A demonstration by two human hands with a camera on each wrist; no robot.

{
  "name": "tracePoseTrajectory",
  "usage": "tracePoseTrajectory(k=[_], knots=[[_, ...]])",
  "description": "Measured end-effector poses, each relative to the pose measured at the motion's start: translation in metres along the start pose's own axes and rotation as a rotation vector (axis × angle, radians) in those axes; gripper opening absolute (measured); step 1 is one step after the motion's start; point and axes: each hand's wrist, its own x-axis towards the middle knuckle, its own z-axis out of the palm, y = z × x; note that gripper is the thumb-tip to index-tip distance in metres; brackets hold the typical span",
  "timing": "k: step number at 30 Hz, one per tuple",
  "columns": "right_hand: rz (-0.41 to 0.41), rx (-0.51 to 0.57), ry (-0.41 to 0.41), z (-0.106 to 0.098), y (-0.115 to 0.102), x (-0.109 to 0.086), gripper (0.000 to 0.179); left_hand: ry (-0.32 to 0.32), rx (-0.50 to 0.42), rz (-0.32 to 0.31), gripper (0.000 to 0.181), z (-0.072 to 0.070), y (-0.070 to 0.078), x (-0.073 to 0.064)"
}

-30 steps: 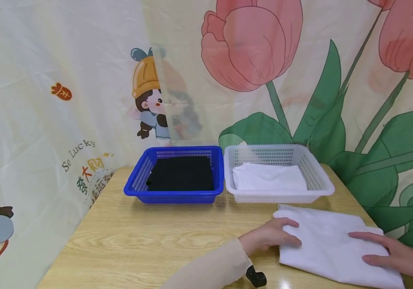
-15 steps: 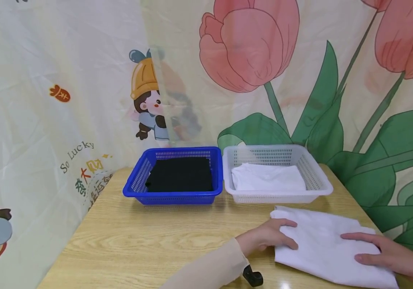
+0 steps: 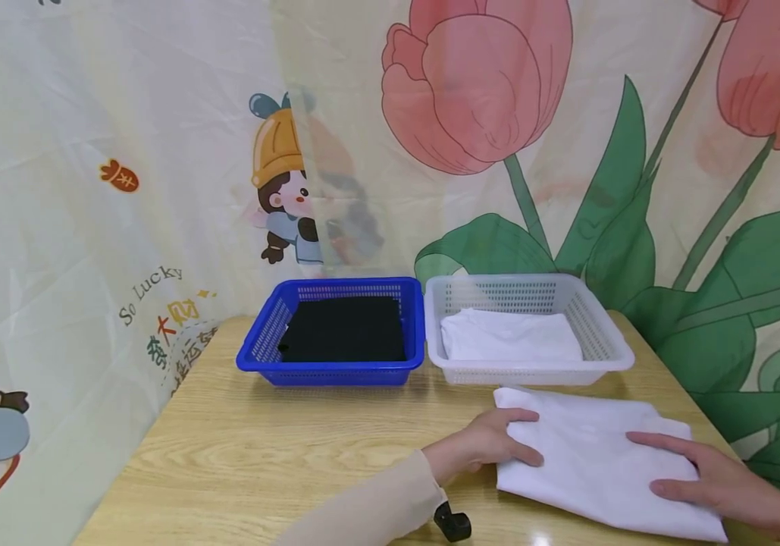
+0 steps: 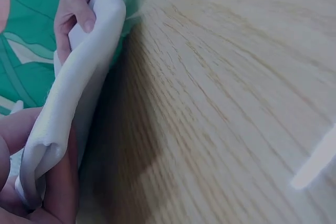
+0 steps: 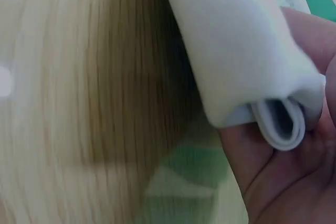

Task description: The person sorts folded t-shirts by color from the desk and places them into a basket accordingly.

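Note:
A folded white cloth (image 3: 587,462), garment-like, is held between both hands at the right front of the table. My left hand (image 3: 487,441) grips its left edge, thumb and forefinger on top. At the right edge my right hand (image 3: 717,479) grips it the same way. In the left wrist view, fingers (image 4: 62,182) lie beneath the cloth's rolled fold (image 4: 79,77), which looks raised off the wood. The right wrist view has the cloth's looped end (image 5: 281,124) resting on the right palm, with fingers underneath.
Behind the cloth stands a white basket (image 3: 533,371) with a folded white garment (image 3: 509,337) inside. Touching its left side is a blue basket (image 3: 335,366) containing folded black cloth (image 3: 345,330). A printed curtain (image 3: 178,114) hangs behind the wooden table (image 3: 280,455).
Both hands have shifted left together, carrying the white cloth with them. The grip on each edge looks the same. Neither basket has been moved.

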Motion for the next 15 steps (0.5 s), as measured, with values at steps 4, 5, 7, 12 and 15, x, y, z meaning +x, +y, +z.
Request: tracePoseTrajectory(k=[4,5,7,12,15], knots=[[-0.044,-0.006,0.022,0.003,-0.014,0.001,0.063,0.024,-0.015,0.020,0.063,-0.012,0.002,-0.011],[-0.070,-0.012,0.030,0.003,-0.018,0.000,0.062,0.024,-0.017,0.030,0.064,-0.015,0.002,-0.014],[-0.097,-0.027,0.049,0.002,-0.027,-0.002,0.062,0.014,-0.018,0.055,0.066,-0.023,0.005,-0.020],[-0.157,-0.009,0.069,-0.007,-0.050,-0.011,0.063,-0.030,-0.052,0.141,0.070,-0.044,0.014,-0.037],[-0.226,-0.051,0.133,-0.015,-0.062,-0.016,0.064,-0.057,-0.062,0.178,0.071,-0.055,0.024,-0.047]])
